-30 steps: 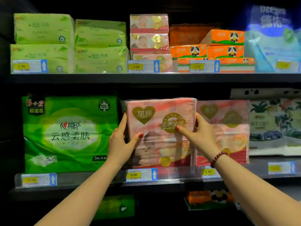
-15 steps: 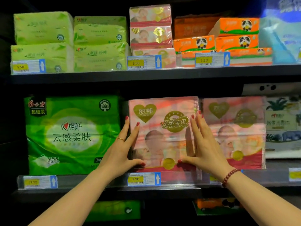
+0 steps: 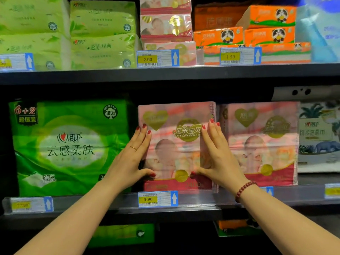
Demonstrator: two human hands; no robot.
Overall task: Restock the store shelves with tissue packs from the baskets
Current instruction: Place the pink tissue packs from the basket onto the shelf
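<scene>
A pink tissue pack [image 3: 176, 144] with a gold heart and baby picture stands upright on the middle shelf [image 3: 202, 201], above the 9.90 price tag. My left hand [image 3: 132, 159] lies flat against its front left side, fingers spread. My right hand [image 3: 219, 153] presses flat on its front right side, fingers spread, a red bead bracelet on the wrist. Neither hand wraps around the pack. A second, matching pink pack [image 3: 261, 142] stands just to its right.
A big green tissue pack [image 3: 68, 146] stands left of the pink one. A white pack with animals [image 3: 318, 137] is at the far right. The upper shelf [image 3: 165, 73] holds light green, pink, orange panda and blue packs. More packs show dimly on the shelf below.
My hands went from gripping the pink pack's sides to lying flat on its front. The pack now sits further back on the shelf, and the view has shifted closer.
</scene>
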